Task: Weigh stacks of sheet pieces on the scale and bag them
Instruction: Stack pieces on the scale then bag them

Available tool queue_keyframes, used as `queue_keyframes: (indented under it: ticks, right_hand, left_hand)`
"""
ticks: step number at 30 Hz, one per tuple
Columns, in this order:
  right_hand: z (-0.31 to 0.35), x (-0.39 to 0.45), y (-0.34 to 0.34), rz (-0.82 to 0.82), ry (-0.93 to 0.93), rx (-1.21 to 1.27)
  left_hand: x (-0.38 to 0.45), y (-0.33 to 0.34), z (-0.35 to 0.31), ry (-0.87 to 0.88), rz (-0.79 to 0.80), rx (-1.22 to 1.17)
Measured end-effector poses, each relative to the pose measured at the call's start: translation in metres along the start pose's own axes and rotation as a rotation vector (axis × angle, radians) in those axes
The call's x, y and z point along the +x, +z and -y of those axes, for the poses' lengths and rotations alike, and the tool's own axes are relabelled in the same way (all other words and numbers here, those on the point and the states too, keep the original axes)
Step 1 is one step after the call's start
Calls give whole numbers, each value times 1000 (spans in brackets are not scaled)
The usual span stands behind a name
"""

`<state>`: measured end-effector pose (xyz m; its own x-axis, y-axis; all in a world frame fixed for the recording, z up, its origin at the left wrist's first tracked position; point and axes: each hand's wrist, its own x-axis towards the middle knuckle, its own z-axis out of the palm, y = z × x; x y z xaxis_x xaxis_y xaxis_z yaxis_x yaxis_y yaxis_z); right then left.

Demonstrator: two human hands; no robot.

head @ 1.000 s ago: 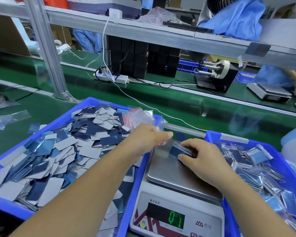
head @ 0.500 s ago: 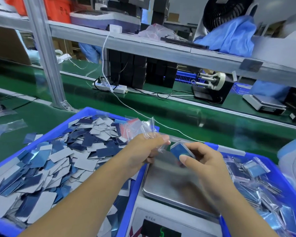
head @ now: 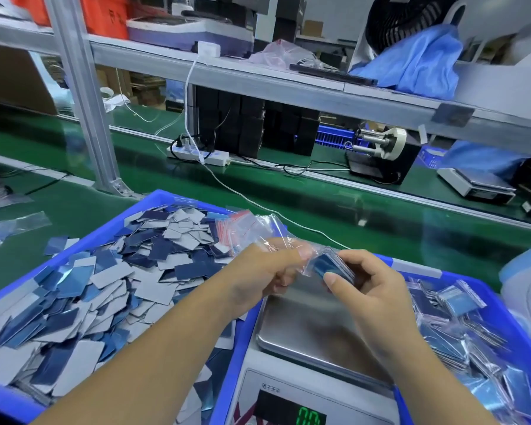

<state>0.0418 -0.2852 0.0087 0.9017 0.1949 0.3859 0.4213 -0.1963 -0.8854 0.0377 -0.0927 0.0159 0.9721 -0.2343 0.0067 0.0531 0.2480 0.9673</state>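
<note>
Green matting covers the desk (head: 288,194) in front of me, with a metal shelf (head: 288,84) running across above it and a white power strip (head: 198,154) lying under that shelf. Nearest me on the left sits a blue bin (head: 154,199) heaped with loose blue and grey sheet pieces (head: 105,286); a bundle of empty red-striped bags (head: 239,225) lies at its far right corner. Between the two bins I see the scale (head: 307,332), its steel pan bare and its green display showing zeros. On the right, a second blue bin (head: 503,305) holds filled bags (head: 454,326).

Both of my hands are raised just above the far edge of the scale pan. My left hand (head: 264,271) has its fingers curled, pinching a clear plastic bag (head: 292,250) by its mouth. My right hand (head: 368,289) grips a small stack of sheet pieces (head: 331,265) between thumb and fingers, the stack tilted with its blue face toward me. The leading end of the stack sits right at the open bag, touching the plastic; I cannot tell how far it has gone in.
</note>
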Motion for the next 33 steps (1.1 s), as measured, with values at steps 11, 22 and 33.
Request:
queue_keyframes:
  ticks: [11, 22, 33]
  right_hand:
    - [0, 2, 4, 163, 272, 330]
    - [2, 5, 0, 104, 320, 350]
    - [8, 4, -1, 45, 320, 335]
  left_hand:
    - [2, -1, 5, 45, 22, 91]
    - [2, 1, 6, 3, -1, 191]
    - [0, 1, 7, -33, 19, 180]
